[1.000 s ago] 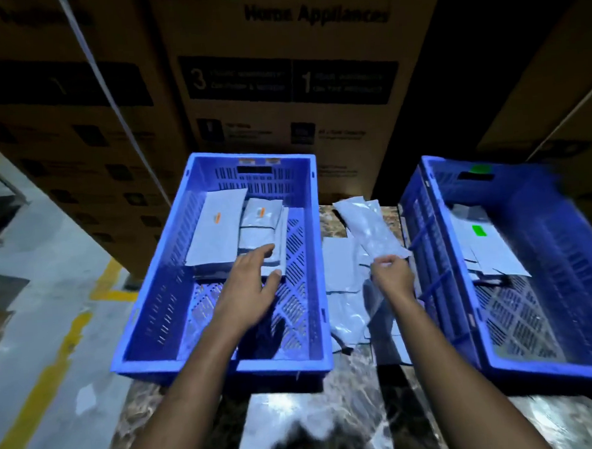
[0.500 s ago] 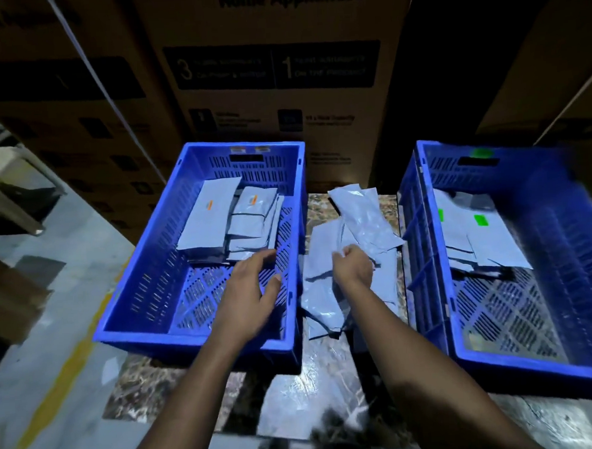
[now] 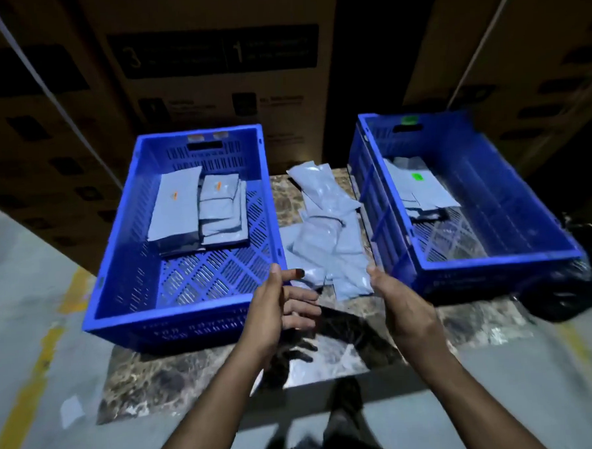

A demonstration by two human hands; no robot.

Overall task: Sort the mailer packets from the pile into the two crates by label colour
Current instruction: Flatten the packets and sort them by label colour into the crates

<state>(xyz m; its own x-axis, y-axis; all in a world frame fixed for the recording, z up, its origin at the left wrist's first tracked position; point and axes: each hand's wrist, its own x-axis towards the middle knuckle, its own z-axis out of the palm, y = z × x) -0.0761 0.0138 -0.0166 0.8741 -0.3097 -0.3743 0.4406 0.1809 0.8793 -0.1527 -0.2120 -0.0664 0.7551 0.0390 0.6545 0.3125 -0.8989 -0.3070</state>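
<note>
2 crates (image 3: pixel 190 319) (image 3: pixel 495 265) – 1 pile (image 3: pixel 325 229) – 2 hands (image 3: pixel 278 307) (image 3: pixel 401 304) empty

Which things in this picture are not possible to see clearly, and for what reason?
- Pile of packets, head view: no labels show, so colours cannot be told.
- Left crate: lower packets are covered by the top ones; their labels are hidden.
- Right crate: only one green label shows; the rest is blurred.
- Print on the cardboard boxes: too dark and blurred to read.
- Right hand: whether it touches a packet is unclear.
</note>
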